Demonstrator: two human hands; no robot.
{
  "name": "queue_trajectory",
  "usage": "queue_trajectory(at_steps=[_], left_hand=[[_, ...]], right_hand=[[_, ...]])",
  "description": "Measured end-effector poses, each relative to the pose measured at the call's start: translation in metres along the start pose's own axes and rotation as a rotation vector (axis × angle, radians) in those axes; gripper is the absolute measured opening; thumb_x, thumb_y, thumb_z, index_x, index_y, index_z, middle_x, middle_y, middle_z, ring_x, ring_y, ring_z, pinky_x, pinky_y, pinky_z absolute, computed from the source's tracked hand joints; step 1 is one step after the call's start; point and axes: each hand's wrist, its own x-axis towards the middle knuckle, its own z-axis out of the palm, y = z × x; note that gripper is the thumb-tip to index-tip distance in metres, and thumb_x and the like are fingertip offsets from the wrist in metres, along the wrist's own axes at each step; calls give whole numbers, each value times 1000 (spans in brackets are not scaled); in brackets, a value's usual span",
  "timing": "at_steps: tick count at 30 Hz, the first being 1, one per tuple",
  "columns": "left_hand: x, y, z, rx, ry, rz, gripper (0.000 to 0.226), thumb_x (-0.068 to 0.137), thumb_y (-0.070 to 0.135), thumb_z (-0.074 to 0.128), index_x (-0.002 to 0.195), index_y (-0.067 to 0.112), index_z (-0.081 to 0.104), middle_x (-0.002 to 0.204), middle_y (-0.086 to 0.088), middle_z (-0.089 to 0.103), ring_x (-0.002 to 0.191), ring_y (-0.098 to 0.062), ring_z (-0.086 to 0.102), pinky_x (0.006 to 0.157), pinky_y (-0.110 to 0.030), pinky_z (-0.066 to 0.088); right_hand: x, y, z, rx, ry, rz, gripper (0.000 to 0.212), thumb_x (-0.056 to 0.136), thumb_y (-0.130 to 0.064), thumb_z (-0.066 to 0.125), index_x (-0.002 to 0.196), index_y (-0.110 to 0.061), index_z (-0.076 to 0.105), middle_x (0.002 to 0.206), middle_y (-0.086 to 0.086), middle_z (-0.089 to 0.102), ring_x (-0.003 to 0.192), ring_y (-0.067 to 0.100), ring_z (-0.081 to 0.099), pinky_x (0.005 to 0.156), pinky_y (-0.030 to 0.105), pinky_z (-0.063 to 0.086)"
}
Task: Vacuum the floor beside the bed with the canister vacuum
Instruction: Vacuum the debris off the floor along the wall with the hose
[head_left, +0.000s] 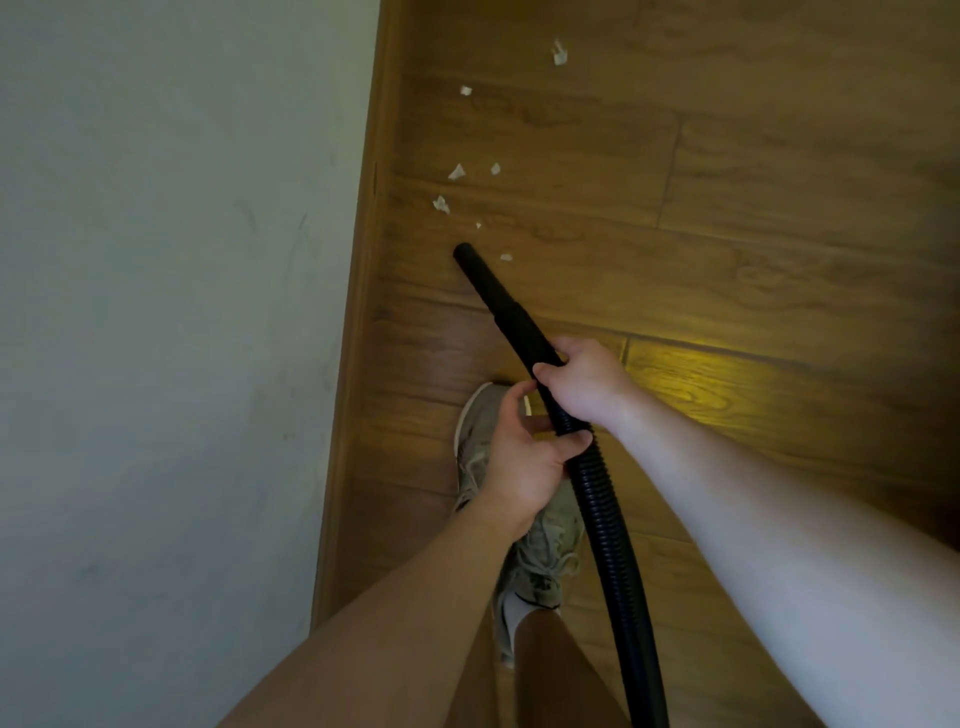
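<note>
Head cam, what I see:

- Right hand (582, 382) clenched round the black tube (498, 306) of the vacuum, gripping from above at its rear end. Fingers (545, 370) wrap over the tube.
- Left hand (519, 457) just behind it, fingers curled under the ribbed hose (613, 525) right where the hose joins the tube, thumb up on the near side. Both hands are holding and nearly touch each other.
- The tube slopes down and away from the hands towards the upper left. Its tip (461, 252) is at or just above the wood floor (727, 208); I can't tell if it touches.
- Paper scraps (457, 172) lie scattered on the floor beyond the tip. The closest one (505, 256) is just right of the tip, the rest further out, well apart from the fingers.
- The hose runs back from the left hand and out the bottom edge.
- A grey shoe (545, 545) sits under the left hand, partly hidden.
- Wooden strip (363, 312) runs along the left of the floor, against a pale surface (156, 260); wall or bed side, I can't tell.
- Yellow light patch (701, 384) on the boards right of the hands.
</note>
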Motion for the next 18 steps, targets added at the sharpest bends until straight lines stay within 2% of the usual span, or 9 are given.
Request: queue_trajectory(at_steps=[4, 8, 11, 18], left_hand=[[-1, 1, 14, -9, -28, -27, 66, 85, -7, 74, 127, 34, 44, 114, -10, 64, 94, -24, 72, 78, -45, 62], [-7, 3, 25, 16, -66, -45, 66, 86, -7, 73, 133, 28, 42, 111, -9, 64, 85, -18, 71, 72, -39, 63], [-12, 4, 33, 18, -100, -63, 65, 87, -7, 72, 133, 27, 41, 109, -9, 63, 83, -18, 71, 69, -36, 63], [-13, 10, 44, 25, -129, -70, 65, 87, -9, 71, 131, 29, 41, 111, -12, 63, 84, -19, 71, 61, -30, 60]], right_hand=[[-7, 8, -13, -5, 26, 41, 32, 97, -27, 57, 128, -26, 64, 100, -3, 66, 85, 17, 61, 67, 25, 44], [-15, 14, -24, 11, 52, 76, 30, 97, -27, 59, 126, -24, 65, 101, 1, 70, 84, 19, 61, 72, 27, 47], [-21, 20, -30, 20, 68, 91, 29, 96, -26, 59, 124, -24, 66, 93, -2, 67, 81, 18, 60, 70, 24, 43], [-26, 23, -43, 60, 101, 104, 29, 96, -23, 58, 124, -23, 65, 96, -1, 66, 85, 19, 61, 75, 26, 46]])
